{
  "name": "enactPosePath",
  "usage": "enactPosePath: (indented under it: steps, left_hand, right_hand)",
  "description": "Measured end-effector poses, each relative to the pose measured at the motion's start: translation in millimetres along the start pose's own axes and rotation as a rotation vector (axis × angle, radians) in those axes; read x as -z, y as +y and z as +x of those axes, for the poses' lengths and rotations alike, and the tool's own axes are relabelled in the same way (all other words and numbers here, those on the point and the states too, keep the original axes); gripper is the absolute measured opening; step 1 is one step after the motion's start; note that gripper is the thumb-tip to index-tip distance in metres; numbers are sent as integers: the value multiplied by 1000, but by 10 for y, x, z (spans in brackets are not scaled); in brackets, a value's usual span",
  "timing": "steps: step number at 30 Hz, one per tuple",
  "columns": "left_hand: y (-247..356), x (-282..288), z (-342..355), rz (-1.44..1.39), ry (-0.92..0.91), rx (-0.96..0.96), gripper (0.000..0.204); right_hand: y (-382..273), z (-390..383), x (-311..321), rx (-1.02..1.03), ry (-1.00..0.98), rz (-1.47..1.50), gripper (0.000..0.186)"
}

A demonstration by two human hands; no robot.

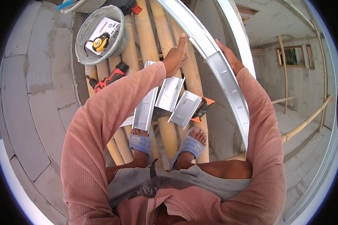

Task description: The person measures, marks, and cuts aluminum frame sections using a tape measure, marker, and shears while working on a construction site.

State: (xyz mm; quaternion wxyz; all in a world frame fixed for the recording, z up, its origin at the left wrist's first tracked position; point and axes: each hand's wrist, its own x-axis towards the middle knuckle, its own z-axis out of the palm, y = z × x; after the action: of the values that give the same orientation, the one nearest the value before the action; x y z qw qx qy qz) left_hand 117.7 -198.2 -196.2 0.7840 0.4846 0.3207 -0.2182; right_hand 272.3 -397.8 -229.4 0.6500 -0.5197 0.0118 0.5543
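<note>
Partly cut off at the top, the long metal channel [222,73] passes behind the right sleeve [257,101] below. The right hand [231,58] lies against the channel's right edge, some fingers hidden; I cannot tell whether it is clamped. Just left of the channel is the left hand [175,57], thumb raised, other fingers turned away, perhaps curled; its closure is unclear. Right of the channel stands a block-walled room [308,43]; left, a bamboo platform [142,32] bears a bucket [82,37], short channel pieces [184,109] and a red drill [112,77].
</note>
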Motion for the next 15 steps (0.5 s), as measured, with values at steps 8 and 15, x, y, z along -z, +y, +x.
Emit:
enactPosePath:
  steps: [8,15]
  left_hand:
    - [-48,-293,680,-577,-15,-468,93]
    - [-36,-290,765,-666,67,-506,78]
  right_hand:
    - [-32,-49,-199,-4,-196,112,68]
    - [-77,-96,-34,-18,195,-369,87]
